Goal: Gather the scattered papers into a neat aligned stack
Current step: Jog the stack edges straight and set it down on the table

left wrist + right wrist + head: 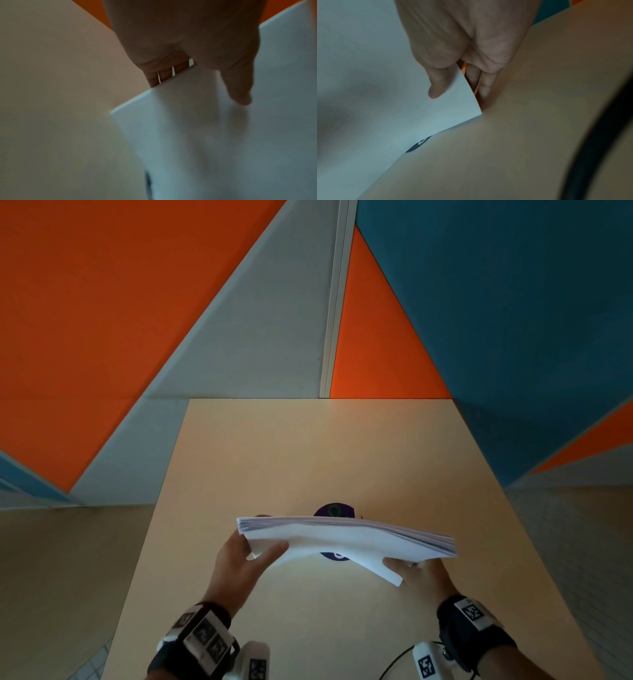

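A thick stack of white papers (pixel 346 539) hangs in the air above the beige table (pixel 308 446), bowed upward in the middle. My left hand (pixel 246 549) grips its left end, thumb on the near face and fingers behind. My right hand (pixel 416 568) grips the right end near the lower corner. In the left wrist view the thumb (pixel 240 86) presses on the white sheet (pixel 205 135). The right wrist view shows the thumb (pixel 438 86) on the paper (pixel 376 81) with the fingers (pixel 481 83) behind it.
A purple round mark (pixel 334 511) lies on the table behind and under the stack. A black cable (pixel 394 662) runs along the table's near edge. Orange, grey and blue wall panels (pixel 137 302) rise behind the table.
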Demonstrator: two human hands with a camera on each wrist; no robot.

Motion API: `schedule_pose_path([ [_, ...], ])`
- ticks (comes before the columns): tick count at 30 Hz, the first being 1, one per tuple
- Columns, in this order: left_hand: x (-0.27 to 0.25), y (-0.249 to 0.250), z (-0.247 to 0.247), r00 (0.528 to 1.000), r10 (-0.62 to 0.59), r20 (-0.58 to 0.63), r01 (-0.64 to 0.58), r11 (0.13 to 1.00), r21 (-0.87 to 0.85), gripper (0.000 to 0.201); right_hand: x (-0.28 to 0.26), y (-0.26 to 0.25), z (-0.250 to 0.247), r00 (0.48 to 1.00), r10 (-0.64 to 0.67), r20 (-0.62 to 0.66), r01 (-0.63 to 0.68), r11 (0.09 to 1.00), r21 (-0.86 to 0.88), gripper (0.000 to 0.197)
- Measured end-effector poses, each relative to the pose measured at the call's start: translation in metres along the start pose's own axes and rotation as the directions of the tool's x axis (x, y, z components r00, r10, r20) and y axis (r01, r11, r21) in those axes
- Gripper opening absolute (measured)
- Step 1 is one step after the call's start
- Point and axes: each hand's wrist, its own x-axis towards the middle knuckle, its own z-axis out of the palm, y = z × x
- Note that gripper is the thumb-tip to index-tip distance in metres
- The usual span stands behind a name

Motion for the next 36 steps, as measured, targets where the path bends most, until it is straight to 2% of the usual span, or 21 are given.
schedule_pose_path([
  [1,-0.003,0.013,-0.001,0.998,0.042,-0.04,-0.045,0.995,-0.084,0.05,0.001,0.004,0.002,1.0,0.023,-0.012,-0.024,1.0,-0.011,0.104],
  [2,-0.005,0.024,-0.001,0.993,0.077,-0.088,-0.091,0.983,-0.161,0.05,0.0,0.005,0.002,0.998,0.061,0.003,-0.061,0.998,-0.02,0.11],
  [6,-0.003,0.051,0.006,0.965,0.172,-0.197,-0.221,0.938,-0.266,0.038,-0.006,0.001,-0.002,0.996,0.087,-0.009,-0.087,0.994,-0.068,0.078],
  [9,0.002,0.055,0.012,0.96,0.148,-0.236,-0.213,0.937,-0.278,0.029,-0.011,-0.009,-0.005,0.999,0.04,-0.028,-0.042,0.994,-0.098,0.077],
  [13,0.006,0.055,0.012,0.954,0.166,-0.25,-0.227,0.943,-0.242,0.037,-0.026,-0.038,-0.016,1.0,-0.007,0.005,0.008,0.989,-0.146,0.07],
  [17,0.006,0.056,0.01,0.953,0.187,-0.237,-0.238,0.949,-0.206,0.03,-0.049,-0.072,-0.036,0.996,-0.088,-0.002,0.088,0.996,0.013,0.062],
  [20,0.007,0.055,0.011,0.952,0.191,-0.241,-0.24,0.952,-0.193,0.028,-0.05,-0.075,-0.042,0.99,-0.142,0.021,0.138,0.981,0.139,0.035],
  [23,0.007,0.054,0.012,0.951,0.19,-0.246,-0.238,0.953,-0.186,0.028,-0.043,-0.064,-0.038,0.998,-0.056,0.035,0.056,0.998,0.014,0.068],
  [27,0.006,0.055,0.012,0.944,0.199,-0.264,-0.251,0.951,-0.18,0.026,-0.035,-0.052,-0.027,0.999,0.01,0.041,-0.004,0.992,-0.125,0.075],
  [31,0.006,0.054,0.011,0.945,0.194,-0.262,-0.247,0.951,-0.188,0.028,-0.044,-0.063,-0.029,0.987,0.108,0.122,-0.081,0.975,-0.208,0.066],
  [32,0.006,0.053,0.011,0.947,0.189,-0.258,-0.24,0.954,-0.18,0.027,-0.047,-0.067,-0.033,0.985,0.077,0.157,-0.044,0.978,-0.203,0.067],
  [33,0.007,0.053,0.01,0.948,0.188,-0.256,-0.235,0.957,-0.168,0.024,-0.051,-0.072,-0.037,0.986,0.024,0.166,-0.006,0.994,-0.111,0.061],
  [34,0.008,0.053,0.01,0.948,0.188,-0.256,-0.232,0.96,-0.154,0.021,-0.055,-0.076,-0.04,0.984,-0.066,0.168,0.06,0.997,0.043,0.038],
  [35,0.008,0.053,0.01,0.948,0.183,-0.259,-0.225,0.964,-0.144,0.021,-0.06,-0.079,-0.044,0.971,-0.183,0.154,0.157,0.974,0.165,0.029],
  [36,0.009,0.053,0.01,0.949,0.177,-0.262,-0.219,0.966,-0.14,0.024,-0.064,-0.084,-0.047,0.956,-0.267,0.119,0.23,0.939,0.255,0.039],
])
